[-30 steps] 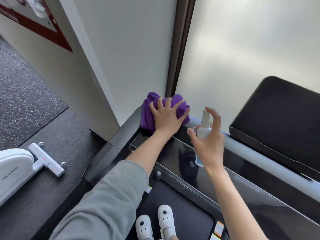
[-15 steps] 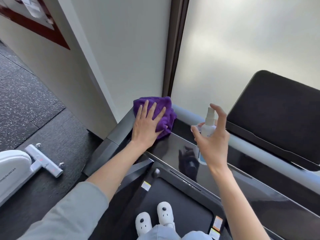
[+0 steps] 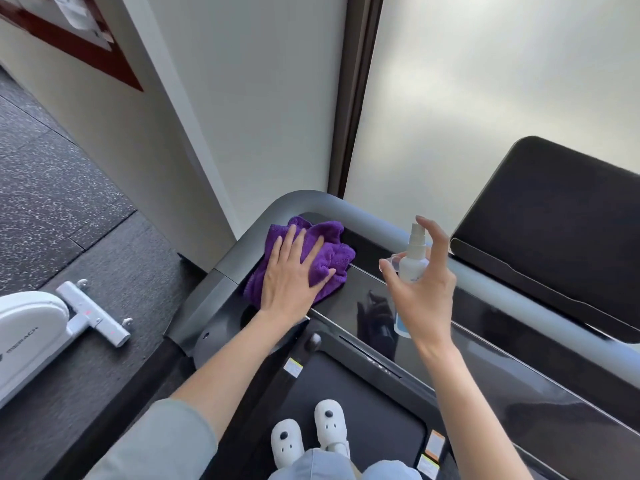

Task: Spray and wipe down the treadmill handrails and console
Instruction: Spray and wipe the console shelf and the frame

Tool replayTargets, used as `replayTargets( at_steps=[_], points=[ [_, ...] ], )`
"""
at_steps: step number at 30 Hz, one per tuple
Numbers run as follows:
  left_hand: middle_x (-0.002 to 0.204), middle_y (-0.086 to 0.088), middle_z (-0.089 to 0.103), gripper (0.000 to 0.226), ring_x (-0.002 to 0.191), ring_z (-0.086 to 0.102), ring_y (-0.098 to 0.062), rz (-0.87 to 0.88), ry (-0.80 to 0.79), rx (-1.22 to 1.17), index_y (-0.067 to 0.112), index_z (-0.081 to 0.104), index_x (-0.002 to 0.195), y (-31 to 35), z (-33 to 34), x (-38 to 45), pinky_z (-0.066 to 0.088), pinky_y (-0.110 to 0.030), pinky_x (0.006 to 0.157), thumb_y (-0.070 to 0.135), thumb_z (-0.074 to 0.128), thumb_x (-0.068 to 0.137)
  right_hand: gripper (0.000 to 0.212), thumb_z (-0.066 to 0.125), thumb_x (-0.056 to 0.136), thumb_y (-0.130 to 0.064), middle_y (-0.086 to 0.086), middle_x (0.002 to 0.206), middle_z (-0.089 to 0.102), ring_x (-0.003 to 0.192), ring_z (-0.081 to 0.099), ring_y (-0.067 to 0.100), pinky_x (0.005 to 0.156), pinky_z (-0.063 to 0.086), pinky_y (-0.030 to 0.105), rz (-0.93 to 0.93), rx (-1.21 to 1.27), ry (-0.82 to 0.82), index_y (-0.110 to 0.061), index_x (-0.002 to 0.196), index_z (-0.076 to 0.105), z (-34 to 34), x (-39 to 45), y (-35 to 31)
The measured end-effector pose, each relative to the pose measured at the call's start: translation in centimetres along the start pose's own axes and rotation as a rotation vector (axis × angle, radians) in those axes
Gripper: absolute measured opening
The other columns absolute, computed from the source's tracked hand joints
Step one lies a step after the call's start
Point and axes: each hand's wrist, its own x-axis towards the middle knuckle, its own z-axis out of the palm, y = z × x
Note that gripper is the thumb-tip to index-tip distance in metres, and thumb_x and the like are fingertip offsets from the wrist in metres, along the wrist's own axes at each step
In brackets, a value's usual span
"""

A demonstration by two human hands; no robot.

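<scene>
The small clear plastic spray bottle [image 3: 411,261] with its white pump head is largely hidden behind the right hand [image 3: 420,292]: only the nozzle, neck and upper body show above the palm, and a sliver of its pale blue base shows below the wrist. Its label cannot be read. The glossy black treadmill console [image 3: 467,327] runs off the right edge of the picture, and the far end of the grey rounded handrail [image 3: 311,200] is cut off there too. Part of the crumpled purple microfibre cloth [image 3: 329,252] lies concealed under the left hand [image 3: 289,284], which is spread flat, fingers straight and slightly fanned, pressing the cloth down on the left corner of the console just inside the handrail's bend. The right hand curls around the bottle, holding it upright above the console, with the index finger raised over the pump head; whether it touches the pump is not clear. A grey sleeve [image 3: 152,445] covers the left upper arm. White clogs [image 3: 308,433] stand on the dark treadmill belt [image 3: 363,393]. A white exercise machine [image 3: 52,323] sits on the floor to the left, cut off by the frame edge.
</scene>
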Motion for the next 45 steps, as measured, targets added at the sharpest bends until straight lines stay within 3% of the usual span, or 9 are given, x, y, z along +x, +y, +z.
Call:
replayTargets(
  at_steps=[3, 8, 12, 15, 20, 28, 34, 42, 45],
  points=[
    [0.154, -0.008, 0.037, 0.067, 0.147, 0.023, -0.029, -0.091, 0.019, -0.070, 0.030, 0.037, 0.148, 2.6, 0.3, -0.8, 0.015, -0.046, 0.120, 0.064, 0.020, 0.094, 0.068, 0.073, 0.082, -0.006, -0.009, 0.070, 0.066, 0.069, 0.064, 0.013, 0.074, 0.046, 0.009, -0.010, 0.001, -0.010, -0.033, 0.135, 0.040, 0.4, 0.0, -0.3],
    [0.148, -0.006, 0.047, 0.066, 0.140, 0.037, -0.030, 0.028, -0.012, -0.119, 0.029, 0.044, 0.144, 4.0, 0.4, -3.3, 0.029, -0.050, 0.115, 0.066, 0.025, 0.093, 0.069, 0.074, 0.082, -0.007, -0.009, 0.072, 0.067, 0.070, 0.066, 0.013, 0.072, 0.044, 0.004, -0.009, 0.002, -0.026, -0.034, 0.135, 0.038, 0.9, -0.3, -0.6],
    [0.157, -0.013, 0.029, 0.075, 0.147, 0.022, -0.029, -0.063, -0.036, -0.075, 0.022, 0.026, 0.153, 1.4, -0.1, 0.3, 0.011, -0.039, 0.120, 0.064, 0.017, 0.091, 0.069, 0.074, 0.082, -0.007, -0.012, 0.071, 0.066, 0.070, 0.065, 0.013, 0.075, 0.049, 0.015, -0.004, -0.003, -0.029, -0.037, 0.134, 0.038, 0.7, -0.2, -0.5],
    [0.158, -0.010, 0.027, 0.076, 0.148, 0.021, -0.026, -0.007, -0.037, -0.120, 0.023, 0.029, 0.152, 0.6, -0.3, 0.7, 0.008, -0.033, 0.119, 0.066, 0.020, 0.090, 0.070, 0.074, 0.082, -0.007, -0.012, 0.073, 0.067, 0.070, 0.065, 0.015, 0.076, 0.050, 0.019, 0.000, 0.003, -0.019, -0.040, 0.132, 0.037, 0.4, -0.2, -0.4],
    [0.158, -0.004, 0.030, 0.076, 0.148, 0.021, -0.024, 0.030, -0.010, -0.153, 0.031, 0.034, 0.150, 0.9, 0.2, -2.2, 0.013, -0.038, 0.121, 0.074, 0.019, 0.089, 0.069, 0.074, 0.082, -0.009, -0.008, 0.071, 0.067, 0.070, 0.065, 0.015, 0.075, 0.052, 0.025, 0.021, 0.001, -0.040, -0.042, 0.131, 0.037, 1.0, -0.7, 0.1],
    [0.163, -0.007, 0.010, 0.082, 0.151, 0.003, -0.023, -0.121, -0.043, -0.139, 0.033, 0.016, 0.154, 3.6, 0.0, 0.1, -0.004, -0.036, 0.119, 0.073, 0.006, 0.083, 0.068, 0.075, 0.083, -0.012, -0.006, 0.073, 0.067, 0.069, 0.064, 0.014, 0.074, 0.052, 0.021, -0.002, -0.036, -0.035, -0.035, 0.134, 0.037, 1.2, -0.2, 0.5],
    [0.153, -0.009, 0.039, 0.070, 0.143, 0.032, -0.030, 0.099, -0.015, -0.168, 0.029, 0.046, 0.143, 10.2, 1.3, -3.6, 0.030, -0.050, 0.114, 0.060, 0.030, 0.082, 0.068, 0.074, 0.083, -0.006, -0.003, 0.072, 0.066, 0.065, 0.064, 0.019, 0.072, 0.057, 0.033, -0.010, -0.022, -0.001, -0.030, 0.137, 0.039, 0.0, 0.1, 0.1],
    [0.160, -0.009, 0.024, 0.073, 0.148, 0.018, -0.028, 0.001, -0.001, -0.140, 0.030, 0.033, 0.150, 2.1, 0.9, 0.7, 0.010, -0.040, 0.120, 0.067, 0.024, 0.087, 0.067, 0.075, 0.083, -0.009, -0.006, 0.073, 0.067, 0.071, 0.066, 0.017, 0.078, 0.055, 0.032, -0.015, -0.023, -0.035, -0.033, 0.135, 0.039, 1.1, -0.1, 0.6],
    [0.152, -0.008, 0.041, 0.065, 0.143, 0.033, -0.028, -0.049, 0.086, -0.144, 0.030, 0.044, 0.145, 2.6, 1.2, -0.8, 0.021, -0.041, 0.117, 0.063, 0.032, 0.090, 0.068, 0.076, 0.083, -0.015, -0.006, 0.074, 0.069, 0.072, 0.066, 0.018, 0.079, 0.054, 0.031, -0.005, -0.027, -0.054, -0.039, 0.133, 0.036, 1.3, -0.5, 1.2]
  ],
)
